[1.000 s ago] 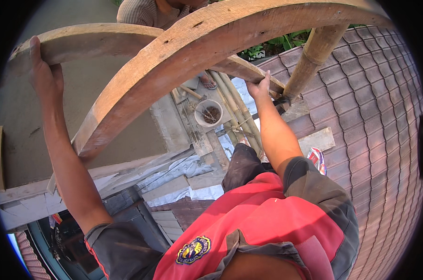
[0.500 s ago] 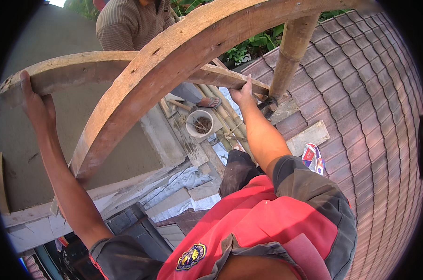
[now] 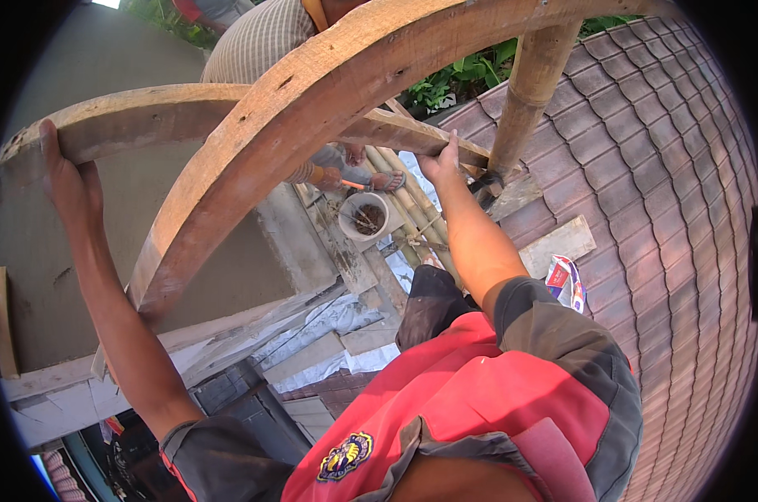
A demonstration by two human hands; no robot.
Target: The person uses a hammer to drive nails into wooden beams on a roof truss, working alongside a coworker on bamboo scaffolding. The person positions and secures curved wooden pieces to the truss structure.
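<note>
A long wooden beam spans the view, its edges bowed by the lens. My left hand grips it near its left end. My right hand is closed around the same beam towards its right end, close to an upright bamboo pole. Nearer to me, a second, thicker-looking wooden beam crosses above the first and hides part of it. Its lower left end overlaps my left forearm in the picture; whether they touch I cannot tell.
Beyond the beams a co-worker in a striped shirt bends down, one hand at an orange-handled tool. Beside it stands a white bucket on planks. Grey wet-looking concrete lies left; roof tiles slope right, with a loose board and crumpled packet.
The co-worker has bent lower, and a hand now reaches down beside the bucket to an orange-handled tool. Both my hands keep their hold on the beam, which has barely shifted.
</note>
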